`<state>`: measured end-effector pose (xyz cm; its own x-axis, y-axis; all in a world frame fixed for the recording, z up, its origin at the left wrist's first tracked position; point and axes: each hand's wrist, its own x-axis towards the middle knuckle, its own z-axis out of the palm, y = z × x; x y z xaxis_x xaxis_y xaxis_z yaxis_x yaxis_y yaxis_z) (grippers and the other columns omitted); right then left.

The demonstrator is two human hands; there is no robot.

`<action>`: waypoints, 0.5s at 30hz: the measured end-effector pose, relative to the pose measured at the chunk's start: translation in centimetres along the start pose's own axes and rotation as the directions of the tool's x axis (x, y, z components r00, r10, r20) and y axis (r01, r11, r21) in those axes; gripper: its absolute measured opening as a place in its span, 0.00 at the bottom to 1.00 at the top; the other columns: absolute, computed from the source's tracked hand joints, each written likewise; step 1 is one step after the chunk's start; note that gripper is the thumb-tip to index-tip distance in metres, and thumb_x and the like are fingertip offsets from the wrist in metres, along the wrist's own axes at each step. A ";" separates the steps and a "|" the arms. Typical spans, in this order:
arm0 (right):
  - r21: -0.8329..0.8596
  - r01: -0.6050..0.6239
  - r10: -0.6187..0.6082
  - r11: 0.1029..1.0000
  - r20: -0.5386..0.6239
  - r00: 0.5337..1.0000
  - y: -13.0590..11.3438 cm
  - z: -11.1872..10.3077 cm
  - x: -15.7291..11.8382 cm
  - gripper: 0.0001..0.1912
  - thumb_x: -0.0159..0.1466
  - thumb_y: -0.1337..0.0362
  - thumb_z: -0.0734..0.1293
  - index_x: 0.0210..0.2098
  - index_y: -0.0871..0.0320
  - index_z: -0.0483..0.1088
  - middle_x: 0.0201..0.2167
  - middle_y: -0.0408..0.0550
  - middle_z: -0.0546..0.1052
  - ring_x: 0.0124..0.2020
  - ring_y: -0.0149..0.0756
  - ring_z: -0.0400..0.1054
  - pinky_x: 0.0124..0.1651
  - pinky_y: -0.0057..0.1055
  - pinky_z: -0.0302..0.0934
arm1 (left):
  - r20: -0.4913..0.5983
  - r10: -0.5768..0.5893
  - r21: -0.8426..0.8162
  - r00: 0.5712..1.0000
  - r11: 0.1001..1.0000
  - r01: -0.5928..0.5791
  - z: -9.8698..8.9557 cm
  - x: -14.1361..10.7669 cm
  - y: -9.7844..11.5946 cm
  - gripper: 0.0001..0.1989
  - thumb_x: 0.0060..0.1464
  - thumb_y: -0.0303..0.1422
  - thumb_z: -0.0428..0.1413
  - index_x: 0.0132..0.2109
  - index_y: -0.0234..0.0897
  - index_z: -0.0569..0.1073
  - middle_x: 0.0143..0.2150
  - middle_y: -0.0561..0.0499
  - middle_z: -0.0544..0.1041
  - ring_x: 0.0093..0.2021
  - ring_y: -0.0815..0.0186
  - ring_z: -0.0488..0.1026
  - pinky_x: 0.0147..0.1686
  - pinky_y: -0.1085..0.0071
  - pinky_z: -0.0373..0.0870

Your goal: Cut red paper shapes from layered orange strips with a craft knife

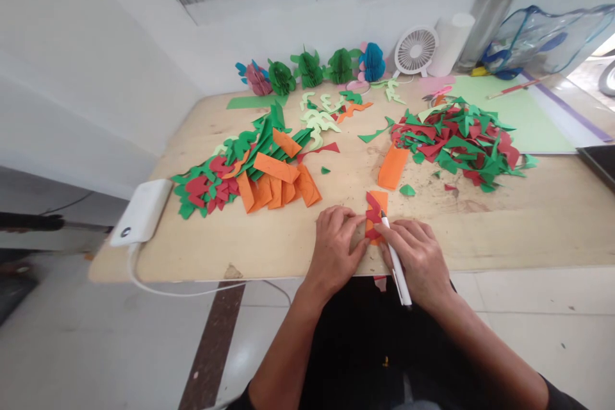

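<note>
A red cut-out shape [373, 208] lies on an orange paper strip [380, 197] near the table's front edge. My left hand [337, 243] rests at the left side of these papers, fingers apart, thumb and fingertips touching their edge. My right hand [416, 256] is at their right side, closed around a white pen [396, 261] whose dark tip points up and away, beside the red shape. Just behind lies another orange strip [393, 166]. To the left, folded orange pieces [276, 170] overlap green and red cut-outs [211, 186].
A heap of red and green scraps [461, 141] lies at the right. Paper honeycomb figures [307, 69], a small white fan [416, 51] and a bottle [497, 13] stand along the wall. A white power bank [144, 211] with a cable sits at the left edge.
</note>
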<state>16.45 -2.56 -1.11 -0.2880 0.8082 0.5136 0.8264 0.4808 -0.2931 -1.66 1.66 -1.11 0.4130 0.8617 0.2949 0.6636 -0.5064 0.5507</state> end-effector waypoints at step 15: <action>-0.005 -0.020 0.020 1.000 -0.047 0.999 -0.2 -0.1 0.1 0.16 0.67 0.71 0.62 0.53 0.58 0.70 0.38 0.50 0.80 0.43 0.41 0.71 0.46 0.38 0.59 | 0.033 -0.001 0.003 0.999 1.000 0.001 -0.2 0.0 -0.1 0.14 0.60 0.35 0.55 0.53 0.39 0.73 0.50 0.45 0.70 0.54 0.55 0.65 0.58 0.53 0.61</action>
<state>16.29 -2.61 -0.94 -0.2484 0.8010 0.5447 0.8344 0.4625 -0.2997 -1.81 1.69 -1.01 0.4324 0.8608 0.2684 0.6658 -0.5055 0.5487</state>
